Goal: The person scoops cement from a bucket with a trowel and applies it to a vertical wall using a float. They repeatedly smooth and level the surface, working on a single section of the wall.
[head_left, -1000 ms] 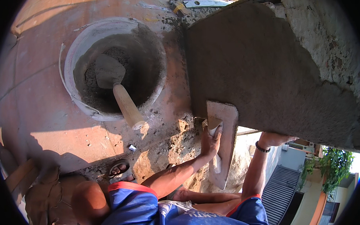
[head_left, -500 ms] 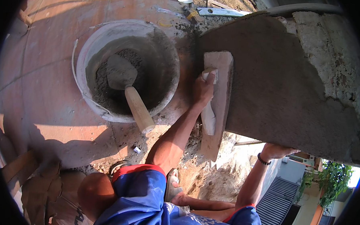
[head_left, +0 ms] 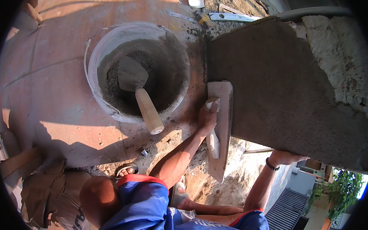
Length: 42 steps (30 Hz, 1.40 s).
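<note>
My left hand (head_left: 208, 117) is closed round the pale handle of a long plastering float (head_left: 222, 125). The float lies along the left edge of a wall face coated in wet grey mortar (head_left: 281, 78). My right hand (head_left: 285, 157), with a dark beaded bracelet at its wrist, rests against the near edge of that face, its fingers stretched along it and partly hidden. Left of the float stands a white bucket (head_left: 92, 73) with mortar inside. A trowel (head_left: 149, 112) leans in it, blade on the mortar, wooden handle over the near rim.
Rough bare masonry (head_left: 333, 51) borders the coated face at the far right. Beyond the bucket lie a spirit level (head_left: 234, 17) and a brush (head_left: 204, 20). Crumpled brown paper sacks (head_left: 52, 199) lie at the near left, and a small white piece (head_left: 144, 153) sits near the bucket.
My left hand has drawn the float toward me along the left edge of the mortar. My right hand stays at the near edge. The whole view has shifted slightly.
</note>
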Each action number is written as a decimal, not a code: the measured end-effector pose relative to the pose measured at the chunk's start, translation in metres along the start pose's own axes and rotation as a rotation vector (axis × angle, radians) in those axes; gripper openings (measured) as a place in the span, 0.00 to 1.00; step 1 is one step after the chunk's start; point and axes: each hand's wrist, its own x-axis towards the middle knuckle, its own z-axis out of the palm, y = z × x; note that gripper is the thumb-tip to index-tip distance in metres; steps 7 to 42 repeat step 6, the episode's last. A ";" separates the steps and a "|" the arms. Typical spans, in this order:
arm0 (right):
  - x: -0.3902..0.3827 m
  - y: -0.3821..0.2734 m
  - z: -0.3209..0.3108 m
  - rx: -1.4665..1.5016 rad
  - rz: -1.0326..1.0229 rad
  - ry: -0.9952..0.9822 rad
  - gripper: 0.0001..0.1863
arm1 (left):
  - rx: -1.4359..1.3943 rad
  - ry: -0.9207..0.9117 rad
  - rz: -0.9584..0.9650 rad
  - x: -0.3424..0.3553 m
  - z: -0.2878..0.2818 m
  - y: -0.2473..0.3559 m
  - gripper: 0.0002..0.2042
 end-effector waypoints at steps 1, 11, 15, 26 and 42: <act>0.000 -0.005 0.003 0.175 0.135 0.010 0.38 | -0.037 0.011 0.070 -0.006 -0.002 -0.017 0.18; 0.007 0.004 -0.001 0.560 0.364 -0.035 0.40 | -0.079 0.009 0.030 -0.004 0.000 -0.023 0.18; 0.007 0.004 -0.001 0.560 0.364 -0.035 0.40 | -0.079 0.009 0.030 -0.004 0.000 -0.023 0.18; 0.007 0.004 -0.001 0.560 0.364 -0.035 0.40 | -0.079 0.009 0.030 -0.004 0.000 -0.023 0.18; 0.007 0.004 -0.001 0.560 0.364 -0.035 0.40 | -0.079 0.009 0.030 -0.004 0.000 -0.023 0.18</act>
